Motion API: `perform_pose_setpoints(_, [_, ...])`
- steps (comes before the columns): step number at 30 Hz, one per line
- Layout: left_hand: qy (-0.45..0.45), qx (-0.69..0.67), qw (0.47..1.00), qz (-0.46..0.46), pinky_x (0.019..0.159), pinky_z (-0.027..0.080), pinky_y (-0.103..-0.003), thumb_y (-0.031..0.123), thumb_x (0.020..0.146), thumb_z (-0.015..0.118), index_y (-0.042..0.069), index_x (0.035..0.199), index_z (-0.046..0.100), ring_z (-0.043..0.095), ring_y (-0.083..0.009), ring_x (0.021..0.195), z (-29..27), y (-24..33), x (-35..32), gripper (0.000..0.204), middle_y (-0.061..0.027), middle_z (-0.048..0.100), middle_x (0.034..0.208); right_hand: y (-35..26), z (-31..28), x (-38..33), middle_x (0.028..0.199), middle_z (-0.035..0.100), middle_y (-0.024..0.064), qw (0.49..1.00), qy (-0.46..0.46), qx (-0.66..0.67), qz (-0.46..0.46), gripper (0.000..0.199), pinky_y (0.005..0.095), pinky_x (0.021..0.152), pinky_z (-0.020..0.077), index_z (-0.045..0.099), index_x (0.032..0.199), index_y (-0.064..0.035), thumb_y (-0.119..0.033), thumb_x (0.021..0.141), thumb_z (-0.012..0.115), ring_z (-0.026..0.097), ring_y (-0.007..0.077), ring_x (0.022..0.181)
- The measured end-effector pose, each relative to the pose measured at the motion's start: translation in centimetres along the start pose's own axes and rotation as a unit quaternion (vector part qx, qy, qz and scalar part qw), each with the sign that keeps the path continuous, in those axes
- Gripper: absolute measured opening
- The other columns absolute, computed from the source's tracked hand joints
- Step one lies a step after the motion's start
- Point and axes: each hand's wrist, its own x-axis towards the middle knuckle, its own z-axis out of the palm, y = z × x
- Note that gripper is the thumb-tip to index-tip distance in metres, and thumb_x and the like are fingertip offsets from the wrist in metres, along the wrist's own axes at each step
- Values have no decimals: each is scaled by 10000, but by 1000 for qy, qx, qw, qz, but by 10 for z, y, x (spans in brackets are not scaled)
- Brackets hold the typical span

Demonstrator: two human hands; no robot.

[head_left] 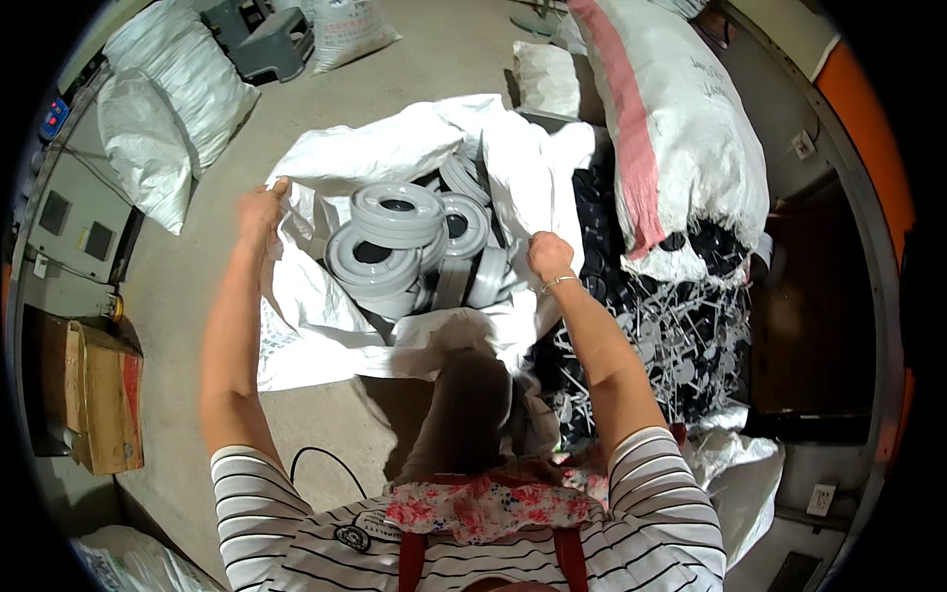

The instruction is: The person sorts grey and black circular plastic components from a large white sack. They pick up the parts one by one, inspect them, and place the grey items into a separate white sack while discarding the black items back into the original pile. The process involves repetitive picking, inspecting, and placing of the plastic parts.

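Note:
A large white woven sack (pixel 385 153) stands wide-mouthed on the floor before me. Inside it lie several thick grey plastic rings (pixel 398 214), some stacked flat and some on edge; dark material shows between them. My left hand (pixel 260 212) is closed on the sack's rim at its left side. On the right side my right hand (pixel 549 257), with a bracelet at the wrist, is closed on the rim too. Folds of the sack hide part of the fingers of both hands. One of my legs (pixel 462 414) is close to the sack's near edge.
A heap of black and grey plastic scraps (pixel 661 345) spreads to the right, below a big white sack with a red stripe (pixel 681 128). White sacks (pixel 178 79) and a grey step stool (pixel 271 49) stand far left. A cardboard box (pixel 104 395) sits at the left wall.

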Motion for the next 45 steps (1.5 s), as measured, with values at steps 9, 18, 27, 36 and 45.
perform_pose_setpoints(9, [223, 79, 937, 258, 770, 488, -388, 327, 841, 583, -6, 999, 670, 639, -292, 850, -122, 195, 42, 379, -173, 671, 918, -115, -177, 78, 702, 591, 293, 874, 394, 259, -118, 412, 510, 672, 449, 614, 642, 54, -308, 834, 570, 586, 457, 715])
perform_pose_setpoints(18, [237, -61, 927, 283, 854, 481, -366, 522, 826, 642, -15, 1147, 618, 608, -272, 990, -190, 253, 8, 626, -183, 639, 1094, -93, -249, 23, 664, 565, 273, 827, 349, 435, -68, 413, 460, 675, 410, 550, 632, 90, -264, 827, 631, 539, 406, 665])
perform_pose_setpoints(27, [215, 70, 939, 260, 631, 464, -375, 589, 833, 564, 1, 883, 689, 622, -257, 643, -96, 149, -51, 603, -134, 652, 690, -37, -144, -40, 769, 608, 301, 926, 271, 261, -33, 421, 504, 709, 454, 619, 709, 58, -327, 870, 567, 598, 466, 776])
perform_pose_setpoints(36, [186, 245, 896, 319, 975, 417, -426, 557, 861, 531, -17, 1258, 551, 552, -401, 1135, -58, 126, -30, 698, -269, 593, 1177, 20, -131, -130, 840, 650, 234, 961, 152, 231, -18, 235, 457, 749, 522, 657, 822, -5, -221, 833, 566, 642, 400, 817])
perform_pose_setpoints(45, [-159, 150, 561, 799, 933, 412, -455, 44, 748, 652, 19, 1166, 567, 524, -377, 1091, 71, 159, -333, 427, -190, 559, 1195, 190, -148, -384, 835, 634, 167, 951, -145, -104, -251, 401, 435, 642, 528, 621, 912, -37, -361, 701, 729, 641, 337, 816])
